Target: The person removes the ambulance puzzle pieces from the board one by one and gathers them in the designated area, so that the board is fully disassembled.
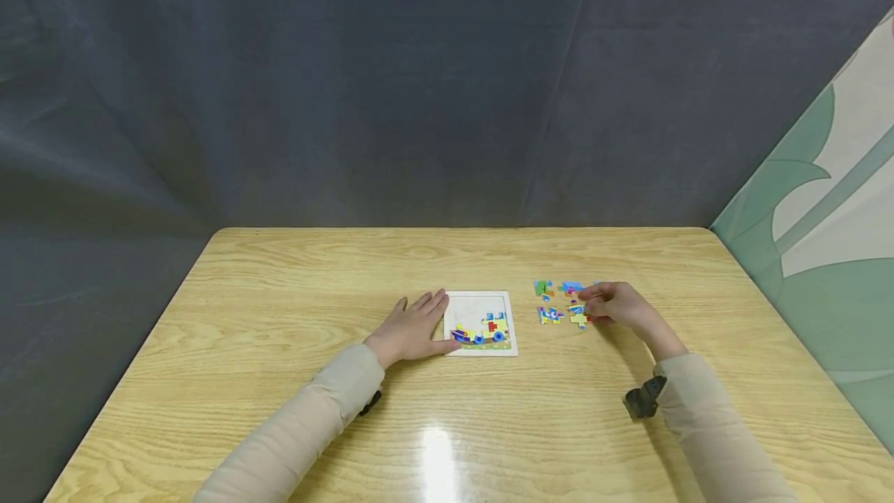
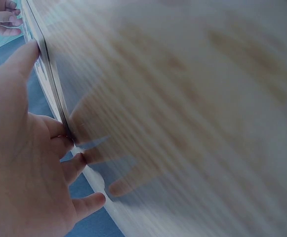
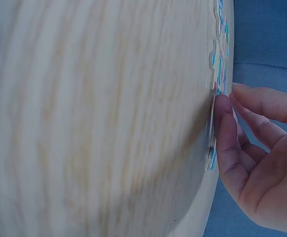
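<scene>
In the head view, a white puzzle tray [image 1: 482, 353] lies flat on the table. Joined pieces [image 1: 492, 332] along its bottom and right side show part of a colourful vehicle picture; its upper left is bare. My left hand [image 1: 412, 331] rests at the tray's left edge, fingers spread and thumb over the lower left corner. Right of the tray lie several loose puzzle pieces [image 1: 550, 315]. My right hand [image 1: 621, 307] reaches over their right side with bent fingers, its fingertips at a yellow-and-blue piece [image 1: 578, 318]. The right wrist view shows fingertips [image 3: 223, 106] at the pieces' edges; a pinch cannot be made out.
The wooden table [image 1: 279, 278] has rounded far corners and a bright reflection near the front. A dark cloth [image 1: 419, 99] hangs behind it and at the left. A green-and-white patterned panel [image 1: 824, 254] borders the right side.
</scene>
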The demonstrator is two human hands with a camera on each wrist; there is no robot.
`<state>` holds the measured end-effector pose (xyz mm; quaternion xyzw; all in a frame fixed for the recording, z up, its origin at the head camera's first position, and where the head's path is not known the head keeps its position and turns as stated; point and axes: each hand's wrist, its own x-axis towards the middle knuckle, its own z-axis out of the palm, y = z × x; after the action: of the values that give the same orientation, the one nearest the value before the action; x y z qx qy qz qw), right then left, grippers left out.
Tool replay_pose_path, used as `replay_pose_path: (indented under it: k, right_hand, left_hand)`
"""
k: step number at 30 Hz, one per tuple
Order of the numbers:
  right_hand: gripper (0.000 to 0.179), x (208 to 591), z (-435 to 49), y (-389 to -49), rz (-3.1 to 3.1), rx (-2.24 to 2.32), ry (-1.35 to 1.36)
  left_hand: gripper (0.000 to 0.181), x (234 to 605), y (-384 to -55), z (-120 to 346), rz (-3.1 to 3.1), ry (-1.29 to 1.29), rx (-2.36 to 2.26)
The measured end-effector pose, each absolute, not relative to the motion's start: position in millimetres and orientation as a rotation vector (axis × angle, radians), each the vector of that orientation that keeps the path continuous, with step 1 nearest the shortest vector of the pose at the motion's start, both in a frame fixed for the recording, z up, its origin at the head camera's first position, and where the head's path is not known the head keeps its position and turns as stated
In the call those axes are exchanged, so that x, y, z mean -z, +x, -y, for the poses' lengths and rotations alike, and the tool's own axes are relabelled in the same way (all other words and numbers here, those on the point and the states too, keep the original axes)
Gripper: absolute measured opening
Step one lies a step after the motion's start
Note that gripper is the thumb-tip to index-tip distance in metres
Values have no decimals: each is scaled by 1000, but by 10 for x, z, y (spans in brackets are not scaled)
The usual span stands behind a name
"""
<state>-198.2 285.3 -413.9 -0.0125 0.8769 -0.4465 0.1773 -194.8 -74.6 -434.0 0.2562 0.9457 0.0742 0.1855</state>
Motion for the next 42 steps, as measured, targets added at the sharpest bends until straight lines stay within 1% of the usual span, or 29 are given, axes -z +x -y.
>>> replay_pose_path:
  k: [8, 19, 35, 42]
  right_hand:
    - [37, 4074, -2785, -2005, -2502, 1286, -74]
    - [35, 3943, -2391, -2040, -2620, 1209, -202]
    - [25, 4136, -1780, -2028, -2550, 1139, -375]
    - [30, 4172, -1643, -1983, -2541, 1100, -382]
  left_hand:
    - [87, 4318, -1948, 746, -2658, 716, -226]
    - [86, 4298, -1947, 747, -2658, 709, -242]
    - [87, 4311, -1934, 744, -2659, 694, -229]
    - [88, 4316, -1936, 739, -2658, 691, -219]
